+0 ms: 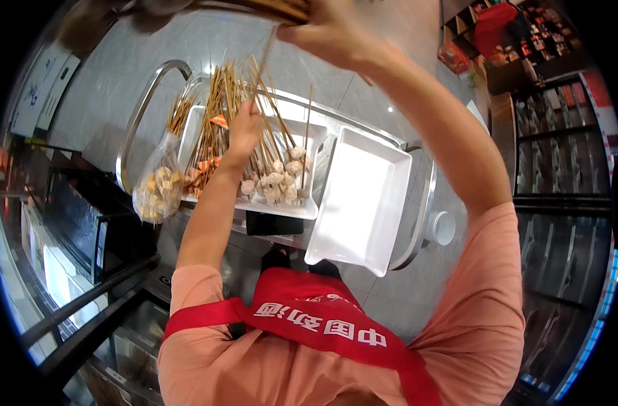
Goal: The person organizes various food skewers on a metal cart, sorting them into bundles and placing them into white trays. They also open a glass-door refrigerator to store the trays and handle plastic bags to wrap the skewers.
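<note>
My right hand [324, 38] is raised at the top edge, closed around a bundle of bamboo skewers [258, 7]. Blurred food pieces [88, 30] are at the bundle's far left end, partly cut off by the frame. My left hand [245, 129] is over a white tray [314, 137], its fingers closed on a thin, blurred skewer [266, 56] that slants upward. Many skewers [222, 91] lie in that tray, their sticks toward the far side. Pale ball-shaped pieces [278, 182] are on the right ones, orange-and-white pieces [207, 163] on the left ones.
A second white tray [357, 198] sits to the right on the metal-framed cart [128, 147]. A clear bag of yellowish skewered pieces [159, 190] is at the cart's left. A white round container [442, 228] is beyond its right rail. Shelving [557, 137] lines the right side.
</note>
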Demonstrator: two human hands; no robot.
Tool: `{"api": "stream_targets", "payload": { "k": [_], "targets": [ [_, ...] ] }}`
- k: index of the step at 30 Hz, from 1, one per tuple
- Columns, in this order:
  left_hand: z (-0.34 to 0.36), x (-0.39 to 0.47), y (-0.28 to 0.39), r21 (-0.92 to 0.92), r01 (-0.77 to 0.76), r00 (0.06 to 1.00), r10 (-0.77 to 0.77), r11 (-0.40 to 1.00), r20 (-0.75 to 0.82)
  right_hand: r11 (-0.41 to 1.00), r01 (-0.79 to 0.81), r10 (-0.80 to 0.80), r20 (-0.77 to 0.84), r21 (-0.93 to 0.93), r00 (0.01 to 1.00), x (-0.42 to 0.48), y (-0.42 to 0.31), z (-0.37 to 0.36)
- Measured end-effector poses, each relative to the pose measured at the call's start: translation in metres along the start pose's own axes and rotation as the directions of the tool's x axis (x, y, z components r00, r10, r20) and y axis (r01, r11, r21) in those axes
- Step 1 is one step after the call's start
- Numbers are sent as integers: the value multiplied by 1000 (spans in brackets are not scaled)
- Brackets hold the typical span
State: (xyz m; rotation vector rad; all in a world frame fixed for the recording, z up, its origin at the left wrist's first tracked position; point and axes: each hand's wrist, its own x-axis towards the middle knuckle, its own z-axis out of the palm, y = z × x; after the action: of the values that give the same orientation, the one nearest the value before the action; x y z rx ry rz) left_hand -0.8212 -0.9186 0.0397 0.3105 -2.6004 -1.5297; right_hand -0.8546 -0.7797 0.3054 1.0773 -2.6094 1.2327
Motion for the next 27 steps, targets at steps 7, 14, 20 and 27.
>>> {"api": "stream_targets", "payload": {
  "k": [7, 14, 20, 27],
  "targets": [
    [12, 11, -44, 13, 53, 998, -53, 998, -33, 808, -573, 584, -61, 137, 809, -147, 57, -18],
    [21, -15, -55, 611, -166, 874, 403, 774, -273, 322, -898, 939, -221, 301, 263, -381, 95, 121],
    [68, -164, 16, -133, 197, 776, -71, 971, 627, 118, -919, 975, -220, 377, 35, -398, 109, 164],
    [115, -262, 23, 74, 990, -71, -24, 119, 997, -24, -550, 997, 61, 835, 50, -370, 128, 164]
  ]
}}
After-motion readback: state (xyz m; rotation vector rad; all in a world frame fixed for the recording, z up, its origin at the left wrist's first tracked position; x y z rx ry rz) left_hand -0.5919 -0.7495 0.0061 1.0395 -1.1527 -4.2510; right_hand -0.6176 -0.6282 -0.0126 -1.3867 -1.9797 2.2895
